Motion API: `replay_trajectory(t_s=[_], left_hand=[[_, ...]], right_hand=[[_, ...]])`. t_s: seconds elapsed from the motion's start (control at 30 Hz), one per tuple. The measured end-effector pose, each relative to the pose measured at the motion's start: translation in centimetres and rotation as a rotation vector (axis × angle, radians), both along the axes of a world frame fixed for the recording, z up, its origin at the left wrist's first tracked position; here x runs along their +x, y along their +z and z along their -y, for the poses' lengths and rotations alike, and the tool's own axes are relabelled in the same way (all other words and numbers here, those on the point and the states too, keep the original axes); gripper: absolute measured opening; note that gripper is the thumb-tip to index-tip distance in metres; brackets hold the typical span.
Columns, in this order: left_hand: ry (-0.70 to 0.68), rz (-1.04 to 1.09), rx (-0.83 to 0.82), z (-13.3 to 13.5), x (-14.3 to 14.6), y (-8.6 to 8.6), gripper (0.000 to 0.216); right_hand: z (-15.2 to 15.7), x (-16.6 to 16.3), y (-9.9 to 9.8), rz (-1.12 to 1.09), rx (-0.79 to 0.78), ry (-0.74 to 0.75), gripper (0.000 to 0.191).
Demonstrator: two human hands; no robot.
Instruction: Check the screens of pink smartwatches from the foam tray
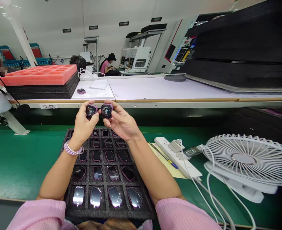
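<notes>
My left hand (pixel 83 125) is raised above the far end of a black foam tray (pixel 69 195) and pinches a small purple watch body (pixel 91 111), screen toward me. My right hand (pixel 122 123) pinches a second purple watch body (pixel 106 111) right beside the first; the two nearly touch. Both screens are lit. Below my forearms the tray holds several rows of the same purple watch bodies (pixel 96 173), each lying screen up in its own pocket.
A white desk fan (pixel 247 159) lies at the right, next to a white power strip (pixel 176 158) with cables and a pen on yellow paper (pixel 163 156). Pink and black foam trays (pixel 39 75) are stacked on the far bench. Another person (pixel 107 65) sits in the background.
</notes>
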State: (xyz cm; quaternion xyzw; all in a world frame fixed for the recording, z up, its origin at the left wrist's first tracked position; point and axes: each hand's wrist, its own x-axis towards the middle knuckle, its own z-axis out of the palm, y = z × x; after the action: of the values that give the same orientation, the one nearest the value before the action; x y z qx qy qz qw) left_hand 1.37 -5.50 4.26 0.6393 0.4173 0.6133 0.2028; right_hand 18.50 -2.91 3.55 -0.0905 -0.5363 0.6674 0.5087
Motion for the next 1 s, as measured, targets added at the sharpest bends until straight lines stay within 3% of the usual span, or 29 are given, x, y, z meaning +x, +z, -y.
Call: replay_trajectory(t_s=[0.53,1.0], left_hand=[[-0.020,0.009,0.023,-0.54,-0.06,-0.31,0.043],[-0.051,0.045,0.043,-0.76,-0.04,-0.51,0.038]], right_hand=[[0.20,-0.08,-0.01,0.022,-0.001,0.015,0.042],[-0.17,-0.13,-0.36,-0.032,0.023,0.057,0.051]])
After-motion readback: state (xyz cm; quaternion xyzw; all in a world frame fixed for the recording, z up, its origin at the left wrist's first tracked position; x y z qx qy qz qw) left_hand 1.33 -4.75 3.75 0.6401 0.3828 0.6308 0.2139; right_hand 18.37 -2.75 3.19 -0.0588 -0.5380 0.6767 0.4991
